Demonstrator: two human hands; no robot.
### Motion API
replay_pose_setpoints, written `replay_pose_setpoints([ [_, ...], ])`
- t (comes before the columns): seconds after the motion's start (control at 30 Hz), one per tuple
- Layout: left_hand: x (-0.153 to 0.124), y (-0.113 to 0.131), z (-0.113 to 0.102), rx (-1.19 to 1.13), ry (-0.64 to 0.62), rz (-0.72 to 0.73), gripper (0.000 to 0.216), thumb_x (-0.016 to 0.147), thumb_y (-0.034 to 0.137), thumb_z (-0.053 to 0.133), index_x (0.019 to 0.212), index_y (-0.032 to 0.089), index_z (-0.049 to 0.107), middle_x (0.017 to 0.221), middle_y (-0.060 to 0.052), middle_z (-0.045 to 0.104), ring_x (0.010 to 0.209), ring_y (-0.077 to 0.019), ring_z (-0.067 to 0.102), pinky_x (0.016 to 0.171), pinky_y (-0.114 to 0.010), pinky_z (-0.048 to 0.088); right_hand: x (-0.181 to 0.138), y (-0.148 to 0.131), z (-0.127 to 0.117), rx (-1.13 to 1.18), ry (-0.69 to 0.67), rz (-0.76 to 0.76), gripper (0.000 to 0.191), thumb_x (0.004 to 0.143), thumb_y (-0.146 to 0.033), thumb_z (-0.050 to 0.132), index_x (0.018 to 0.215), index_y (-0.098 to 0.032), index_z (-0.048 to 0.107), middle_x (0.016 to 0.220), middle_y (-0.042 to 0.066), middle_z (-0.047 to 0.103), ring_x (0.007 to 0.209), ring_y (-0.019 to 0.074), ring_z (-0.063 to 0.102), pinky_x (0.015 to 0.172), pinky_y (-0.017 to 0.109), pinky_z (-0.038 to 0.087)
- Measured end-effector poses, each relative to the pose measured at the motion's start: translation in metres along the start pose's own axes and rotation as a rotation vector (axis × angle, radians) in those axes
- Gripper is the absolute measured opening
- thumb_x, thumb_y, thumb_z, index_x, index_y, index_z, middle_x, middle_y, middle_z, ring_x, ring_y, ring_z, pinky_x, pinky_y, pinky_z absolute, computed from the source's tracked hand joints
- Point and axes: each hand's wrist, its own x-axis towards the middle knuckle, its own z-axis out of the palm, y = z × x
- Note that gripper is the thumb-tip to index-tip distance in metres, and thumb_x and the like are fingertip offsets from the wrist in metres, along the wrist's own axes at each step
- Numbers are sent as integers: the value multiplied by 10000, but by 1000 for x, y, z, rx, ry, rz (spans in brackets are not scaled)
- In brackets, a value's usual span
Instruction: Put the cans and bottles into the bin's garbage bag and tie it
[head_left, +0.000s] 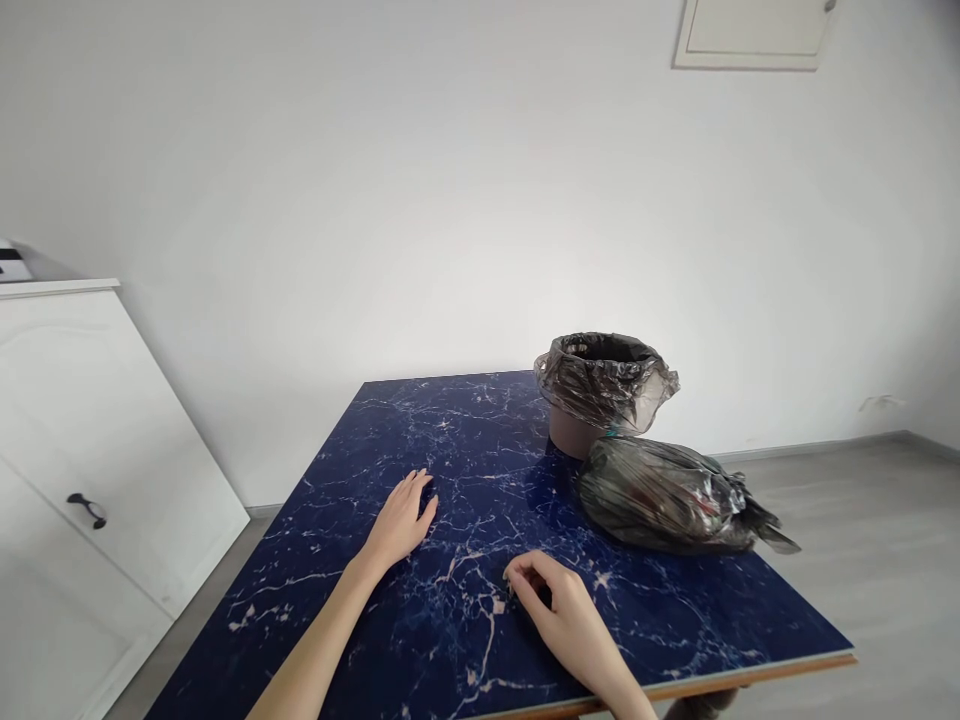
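Observation:
My left hand (405, 517) lies flat on the dark blue marble-patterned table (480, 430), fingers stretched forward and thumb apart, holding nothing. Closer to the front edge, my right hand (555, 610) rests with curled fingers, the thumb and forefinger closed into a loop; nothing shows in it. Beyond it on the right lies a full, dark see-through garbage bag (667, 495), its gathered end pointing right; its contents are blurred by the plastic. Behind the bag stands a brownish trash can (572, 432), with a dark liner (607, 385) folded over its rim. Neither hand touches these.
A white cabinet (97, 420) with a black handle (87, 510) stands left of the table. A white wall (450, 200) rises behind, with a panel (754, 28) high on the right. Grey floor (862, 520) shows to the right, past the table's edge.

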Motion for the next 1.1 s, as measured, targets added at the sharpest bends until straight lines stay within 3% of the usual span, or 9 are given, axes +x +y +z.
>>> replay_pose_setpoints([
  [1.1, 1, 0, -1, 6, -18, -12, 623, 1078, 572, 346, 1538, 182, 505, 1686, -122, 426, 1594, -330, 329, 1303, -511, 303, 0, 1, 0, -12, 11, -10, 291, 1068, -460, 522, 987, -254, 711, 915, 39, 737, 845, 220, 687, 768, 294, 494],
])
